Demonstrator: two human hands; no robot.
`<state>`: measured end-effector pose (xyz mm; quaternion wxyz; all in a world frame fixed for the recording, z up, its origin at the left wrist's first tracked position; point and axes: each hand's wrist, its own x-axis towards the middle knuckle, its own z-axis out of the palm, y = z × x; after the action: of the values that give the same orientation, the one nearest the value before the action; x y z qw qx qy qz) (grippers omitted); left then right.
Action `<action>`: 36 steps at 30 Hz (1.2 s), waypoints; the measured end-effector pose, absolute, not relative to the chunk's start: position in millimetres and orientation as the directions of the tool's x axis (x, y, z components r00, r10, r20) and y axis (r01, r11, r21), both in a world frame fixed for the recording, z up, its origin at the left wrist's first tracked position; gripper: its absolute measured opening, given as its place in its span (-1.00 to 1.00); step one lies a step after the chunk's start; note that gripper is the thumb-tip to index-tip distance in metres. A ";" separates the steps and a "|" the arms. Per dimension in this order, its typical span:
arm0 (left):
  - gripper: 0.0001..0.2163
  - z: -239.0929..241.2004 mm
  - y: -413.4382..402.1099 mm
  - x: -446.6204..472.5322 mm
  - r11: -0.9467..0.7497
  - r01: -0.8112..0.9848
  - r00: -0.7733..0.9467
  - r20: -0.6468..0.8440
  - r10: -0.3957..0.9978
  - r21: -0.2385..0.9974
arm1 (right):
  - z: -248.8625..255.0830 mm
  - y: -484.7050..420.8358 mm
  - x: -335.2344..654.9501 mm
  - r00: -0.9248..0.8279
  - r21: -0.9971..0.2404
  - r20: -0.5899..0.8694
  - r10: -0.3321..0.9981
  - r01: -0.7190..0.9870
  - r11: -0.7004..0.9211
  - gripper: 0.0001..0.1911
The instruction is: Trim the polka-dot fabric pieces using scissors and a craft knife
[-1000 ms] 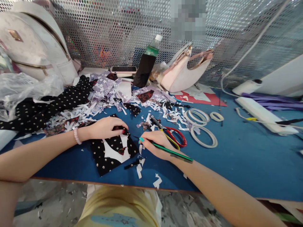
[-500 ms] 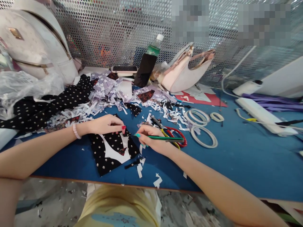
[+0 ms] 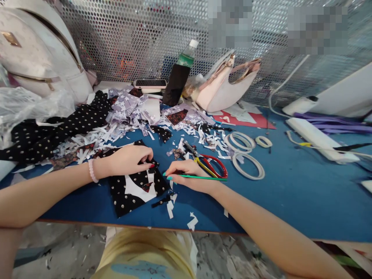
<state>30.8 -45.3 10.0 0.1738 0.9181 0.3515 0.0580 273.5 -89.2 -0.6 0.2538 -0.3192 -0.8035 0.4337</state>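
Black polka-dot fabric (image 3: 120, 197) with white cut-out paper-like areas lies on the blue table in front of me. My left hand (image 3: 132, 159) rests over its upper part, thumb and fingers pinching the cloth near its upper right edge. Just to the right, my right hand (image 3: 186, 174) is closed around slim green tweezers (image 3: 206, 178); their back end points right, and the tip is hard to make out by the fabric's edge. Behind the right hand lie scissors (image 3: 215, 164) with red and yellow handles, partly covered by the hand.
Fabric and paper scraps (image 3: 119, 131) are heaped behind my hands. Rolls of white tape (image 3: 248, 166) lie to the right. Farther back stand a white backpack (image 3: 37, 50), a bottle (image 3: 177, 81) in a black sleeve and a pale handbag (image 3: 217, 93). A power strip (image 3: 319, 139) lies at right.
My right hand has lowered slightly and turned, so the tweezers now look thinner and flatter. My left hand has bent lower over the fabric. The view has shifted a little.
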 end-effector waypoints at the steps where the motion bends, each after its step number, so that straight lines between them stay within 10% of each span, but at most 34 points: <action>1: -0.82 8.7 -45.4 30.9 -0.704 0.620 0.752 -0.008 0.659 0.345 | -0.5 -89.1 274.0 -0.676 -0.860 0.138 0.724 0.281 0.427 -0.75; 23: -0.69 7.7 -46.7 29.6 -0.823 0.507 0.845 0.037 0.533 0.257 | 9.4 -54.1 273.6 -0.738 -0.926 0.090 0.668 0.185 0.328 -0.77; 36: -0.58 10.3 -33.9 18.5 -0.972 0.172 0.984 0.010 0.176 0.163 | 9.5 -43.6 268.1 -0.815 -0.894 0.100 0.570 0.178 0.411 -0.80</action>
<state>18.5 -33.9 10.3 0.0809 0.9928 0.0875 0.0121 268.1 -43.6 9.5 0.1994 -0.2292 -0.8158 0.4921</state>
